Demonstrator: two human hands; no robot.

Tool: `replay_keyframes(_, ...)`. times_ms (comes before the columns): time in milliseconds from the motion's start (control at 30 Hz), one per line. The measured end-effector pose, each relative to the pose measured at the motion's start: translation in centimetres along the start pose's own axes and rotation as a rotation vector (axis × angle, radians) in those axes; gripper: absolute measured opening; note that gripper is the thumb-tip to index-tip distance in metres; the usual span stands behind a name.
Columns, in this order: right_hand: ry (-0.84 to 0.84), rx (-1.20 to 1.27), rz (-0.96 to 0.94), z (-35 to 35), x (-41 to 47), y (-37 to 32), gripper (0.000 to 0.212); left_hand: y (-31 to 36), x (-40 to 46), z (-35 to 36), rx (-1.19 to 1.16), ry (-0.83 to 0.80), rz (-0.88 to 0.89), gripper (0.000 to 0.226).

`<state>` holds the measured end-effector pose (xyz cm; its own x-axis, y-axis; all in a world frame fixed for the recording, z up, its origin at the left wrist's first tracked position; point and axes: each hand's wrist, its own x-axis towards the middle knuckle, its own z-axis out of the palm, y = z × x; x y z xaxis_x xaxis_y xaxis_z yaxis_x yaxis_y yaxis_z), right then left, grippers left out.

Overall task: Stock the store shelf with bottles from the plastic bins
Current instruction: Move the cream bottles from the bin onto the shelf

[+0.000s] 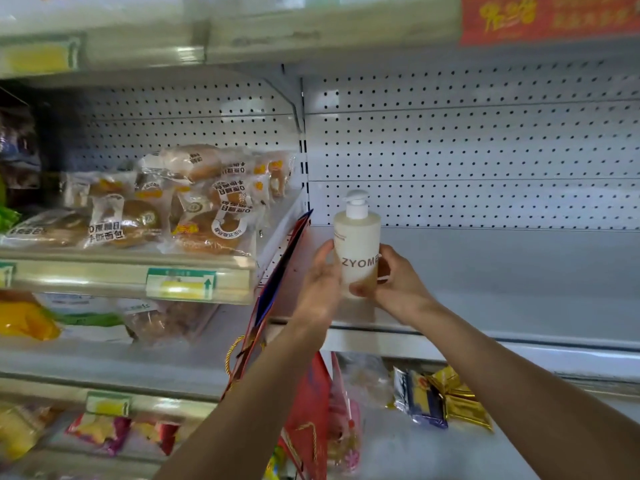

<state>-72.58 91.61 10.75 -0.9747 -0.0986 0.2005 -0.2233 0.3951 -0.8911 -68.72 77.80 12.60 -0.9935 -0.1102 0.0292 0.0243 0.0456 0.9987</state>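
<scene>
A cream pump bottle (356, 240) with a white pump cap and dark lettering stands upright over the left end of the white shelf (502, 271). Both hands are on its lower half. My left hand (320, 285) lies along its left side with the fingers up. My right hand (394, 278) wraps its right side, the thumb across the front near the base. Whether the base touches the shelf is hidden by the hands. No bin is in view.
A red and blue paper bag (277, 278) leans against the shelf's left end. Wrapped bread packs (194, 202) fill the shelf section to the left. Snack packets (440, 400) lie on the lower shelf. A pegboard back panel (485, 150) stands behind the bottle.
</scene>
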Motion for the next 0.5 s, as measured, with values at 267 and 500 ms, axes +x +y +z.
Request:
replay_keyframes(267, 0.066, 0.025, 0.022, 1.6, 3.0, -0.6, 0.074, -1.0, 2.7, -0.5, -0.062, 0.022, 0.000, 0.044)
replay_keyframes(500, 0.130, 0.006, 0.047, 2.7, 6.2, -0.2, 0.070, -1.2, 6.2, 0.0, -0.090, 0.102, 0.007, 0.043)
